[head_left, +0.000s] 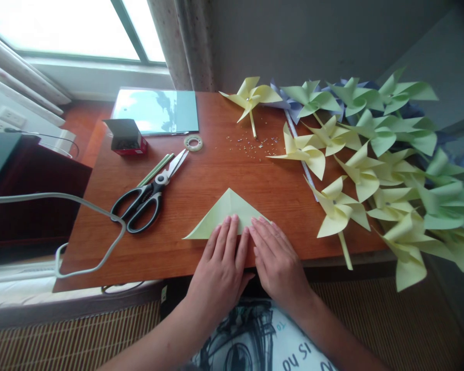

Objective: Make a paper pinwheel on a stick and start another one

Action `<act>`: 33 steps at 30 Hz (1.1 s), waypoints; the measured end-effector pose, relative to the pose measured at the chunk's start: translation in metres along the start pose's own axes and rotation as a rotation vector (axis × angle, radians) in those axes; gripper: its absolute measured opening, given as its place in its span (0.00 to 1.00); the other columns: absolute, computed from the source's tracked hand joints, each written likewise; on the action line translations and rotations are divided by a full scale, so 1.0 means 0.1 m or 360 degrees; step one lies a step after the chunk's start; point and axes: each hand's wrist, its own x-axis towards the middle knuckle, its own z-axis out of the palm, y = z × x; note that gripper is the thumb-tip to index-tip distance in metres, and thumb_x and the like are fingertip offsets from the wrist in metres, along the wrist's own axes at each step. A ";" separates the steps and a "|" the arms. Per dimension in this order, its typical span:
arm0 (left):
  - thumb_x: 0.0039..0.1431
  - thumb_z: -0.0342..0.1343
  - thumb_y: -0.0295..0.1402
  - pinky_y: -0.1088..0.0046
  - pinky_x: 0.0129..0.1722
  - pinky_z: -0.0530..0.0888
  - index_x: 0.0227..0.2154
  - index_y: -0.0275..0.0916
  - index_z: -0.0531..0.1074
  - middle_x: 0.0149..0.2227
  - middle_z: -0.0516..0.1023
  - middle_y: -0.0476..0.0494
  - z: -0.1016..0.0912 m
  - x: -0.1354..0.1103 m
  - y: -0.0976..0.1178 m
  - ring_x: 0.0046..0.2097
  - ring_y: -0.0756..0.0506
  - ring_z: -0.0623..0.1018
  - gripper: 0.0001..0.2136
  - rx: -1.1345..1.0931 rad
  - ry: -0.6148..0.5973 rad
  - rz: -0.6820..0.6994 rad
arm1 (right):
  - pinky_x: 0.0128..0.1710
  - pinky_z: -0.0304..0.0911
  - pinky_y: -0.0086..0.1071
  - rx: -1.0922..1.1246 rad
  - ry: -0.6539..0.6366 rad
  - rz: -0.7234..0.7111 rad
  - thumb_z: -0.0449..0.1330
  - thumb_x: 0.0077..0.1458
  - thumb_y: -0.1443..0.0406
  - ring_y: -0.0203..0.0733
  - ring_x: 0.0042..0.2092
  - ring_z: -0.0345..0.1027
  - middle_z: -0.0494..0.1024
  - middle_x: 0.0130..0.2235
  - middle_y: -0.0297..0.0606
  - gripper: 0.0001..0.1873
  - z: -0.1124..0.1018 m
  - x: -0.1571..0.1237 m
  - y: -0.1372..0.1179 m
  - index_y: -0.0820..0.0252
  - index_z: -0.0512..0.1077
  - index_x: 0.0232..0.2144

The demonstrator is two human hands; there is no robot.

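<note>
A light green sheet of paper (228, 206), folded into a triangle, lies on the wooden table with its point away from me and its long folded edge toward me. My left hand (224, 257) lies flat on the middle of that edge, fingers stretched out. Beside it my right hand (276, 255) rests flat on the right part of the paper, its fingers covering the right corner. Left of the paper are black-handled scissors (150, 196), blades slightly apart, lying by some rolled green paper sticks (156, 169).
Many yellow pinwheels (334, 206) and green pinwheels (381, 131) crowd the table's right side, some overhanging its front edge. A tape roll (193, 143), an open red box (127, 139) and a shiny packet of sheets (154, 111) sit at the back left. A white cable (96, 206) crosses the left edge.
</note>
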 end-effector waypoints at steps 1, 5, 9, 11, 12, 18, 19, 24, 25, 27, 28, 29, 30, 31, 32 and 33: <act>0.65 0.52 0.48 0.51 0.70 0.52 0.68 0.25 0.55 0.71 0.52 0.19 0.00 0.00 0.00 0.72 0.27 0.53 0.37 0.0015 0.0000 0.0005 | 0.67 0.61 0.53 -0.0031 -0.0012 -0.0022 0.53 0.65 0.73 0.53 0.68 0.60 0.71 0.64 0.53 0.24 0.00 -0.01 0.01 0.74 0.67 0.61; 0.66 0.52 0.48 0.52 0.70 0.52 0.67 0.24 0.57 0.71 0.53 0.21 -0.02 -0.02 -0.05 0.72 0.28 0.54 0.36 0.0027 0.0006 0.0044 | 0.66 0.62 0.53 -0.0082 -0.0047 -0.0091 0.54 0.67 0.67 0.54 0.67 0.60 0.70 0.64 0.55 0.24 -0.03 0.00 0.02 0.74 0.66 0.62; 0.66 0.51 0.47 0.55 0.71 0.51 0.67 0.25 0.60 0.71 0.54 0.25 -0.08 -0.10 -0.15 0.72 0.31 0.55 0.35 0.0058 -0.0006 0.0061 | 0.66 0.62 0.53 -0.0070 -0.0063 -0.0083 0.55 0.67 0.65 0.53 0.68 0.60 0.70 0.64 0.54 0.25 -0.06 0.01 0.02 0.72 0.66 0.62; 0.67 0.50 0.46 0.55 0.71 0.52 0.67 0.25 0.59 0.71 0.56 0.27 -0.11 -0.18 -0.22 0.72 0.33 0.57 0.34 0.0103 0.0013 0.0042 | 0.66 0.62 0.53 -0.0060 -0.0071 -0.0076 0.55 0.67 0.65 0.54 0.68 0.60 0.70 0.64 0.55 0.25 -0.07 0.01 0.01 0.72 0.65 0.63; 0.68 0.49 0.45 0.55 0.70 0.53 0.67 0.23 0.59 0.71 0.56 0.26 -0.12 -0.23 -0.26 0.71 0.32 0.58 0.33 0.0127 0.0021 0.0039 | 0.66 0.62 0.53 -0.0058 -0.0076 -0.0073 0.55 0.66 0.64 0.54 0.68 0.60 0.69 0.64 0.55 0.26 -0.08 0.01 0.01 0.72 0.65 0.63; 0.70 0.44 0.43 0.49 0.70 0.52 0.69 0.23 0.52 0.71 0.55 0.25 -0.21 -0.52 -0.46 0.72 0.31 0.56 0.33 0.0161 0.0031 -0.0163 | 0.66 0.63 0.54 -0.0053 -0.0106 -0.0064 0.55 0.67 0.63 0.56 0.68 0.60 0.69 0.65 0.56 0.28 -0.11 0.03 0.00 0.72 0.64 0.64; 0.70 0.44 0.43 0.47 0.70 0.52 0.70 0.24 0.49 0.71 0.54 0.25 -0.23 -0.56 -0.48 0.72 0.31 0.55 0.34 0.0169 0.0024 -0.0196 | 0.66 0.63 0.54 -0.0054 -0.0109 -0.0067 0.55 0.67 0.62 0.56 0.67 0.61 0.69 0.64 0.56 0.28 -0.11 0.03 0.00 0.73 0.64 0.64; 0.70 0.43 0.42 0.44 0.68 0.53 0.72 0.26 0.42 0.72 0.52 0.24 -0.28 -0.70 -0.54 0.72 0.29 0.56 0.35 0.0196 0.0023 -0.0258 | 0.66 0.63 0.53 -0.0072 -0.0103 -0.0075 0.56 0.66 0.63 0.55 0.67 0.61 0.70 0.64 0.56 0.26 -0.11 0.03 0.00 0.73 0.65 0.62; 0.70 0.43 0.42 0.43 0.68 0.54 0.72 0.26 0.42 0.71 0.53 0.23 -0.28 -0.71 -0.54 0.72 0.29 0.56 0.35 0.0205 0.0024 -0.0260 | 0.66 0.63 0.53 -0.0075 -0.0102 -0.0074 0.56 0.66 0.63 0.55 0.67 0.61 0.70 0.64 0.55 0.26 -0.11 0.03 -0.01 0.74 0.66 0.62; 0.70 0.44 0.43 0.43 0.67 0.55 0.72 0.24 0.42 0.71 0.52 0.22 -0.27 -0.72 -0.55 0.71 0.27 0.56 0.37 0.0235 0.0020 -0.0234 | 0.65 0.63 0.53 -0.0072 -0.0101 -0.0062 0.56 0.66 0.63 0.56 0.67 0.61 0.70 0.64 0.56 0.26 -0.12 0.04 -0.02 0.74 0.66 0.62; 0.69 0.45 0.44 0.42 0.67 0.55 0.71 0.23 0.42 0.71 0.52 0.21 -0.27 -0.73 -0.55 0.71 0.27 0.56 0.37 0.0246 0.0022 -0.0230 | 0.65 0.64 0.53 -0.0066 -0.0102 -0.0054 0.56 0.66 0.64 0.56 0.67 0.62 0.70 0.64 0.56 0.26 -0.13 0.05 -0.02 0.73 0.66 0.62; 0.69 0.46 0.45 0.43 0.67 0.56 0.71 0.23 0.43 0.71 0.52 0.20 -0.26 -0.73 -0.56 0.71 0.27 0.56 0.38 0.0252 0.0027 -0.0227 | 0.65 0.64 0.53 -0.0056 -0.0104 -0.0043 0.56 0.65 0.64 0.56 0.66 0.62 0.70 0.64 0.55 0.26 -0.14 0.06 -0.03 0.72 0.66 0.62; 0.68 0.46 0.46 0.43 0.67 0.57 0.71 0.22 0.44 0.71 0.52 0.20 -0.25 -0.73 -0.57 0.71 0.26 0.56 0.39 0.0253 0.0039 -0.0220 | 0.65 0.64 0.53 -0.0040 -0.0108 -0.0032 0.56 0.65 0.65 0.56 0.66 0.63 0.71 0.63 0.54 0.25 -0.16 0.07 -0.03 0.71 0.67 0.61; 0.68 0.47 0.47 0.43 0.67 0.57 0.71 0.23 0.45 0.71 0.53 0.20 -0.25 -0.73 -0.58 0.71 0.26 0.57 0.39 0.0248 0.0048 -0.0217 | 0.64 0.65 0.52 -0.0018 -0.0111 -0.0020 0.57 0.65 0.66 0.55 0.65 0.64 0.72 0.63 0.54 0.24 -0.17 0.09 -0.02 0.70 0.68 0.61; 0.68 0.47 0.48 0.43 0.67 0.58 0.71 0.23 0.45 0.71 0.53 0.21 -0.25 -0.73 -0.59 0.71 0.27 0.57 0.39 0.0238 0.0058 -0.0215 | 0.63 0.66 0.52 0.0012 -0.0111 -0.0006 0.57 0.64 0.67 0.55 0.63 0.66 0.74 0.61 0.53 0.22 -0.19 0.12 -0.01 0.68 0.69 0.60; 0.67 0.48 0.48 0.44 0.67 0.58 0.71 0.24 0.46 0.71 0.53 0.21 -0.26 -0.72 -0.59 0.71 0.27 0.58 0.40 0.0223 0.0071 -0.0215 | 0.62 0.67 0.52 0.0054 -0.0100 0.0009 0.57 0.64 0.68 0.55 0.62 0.68 0.75 0.60 0.51 0.21 -0.21 0.15 0.01 0.66 0.70 0.58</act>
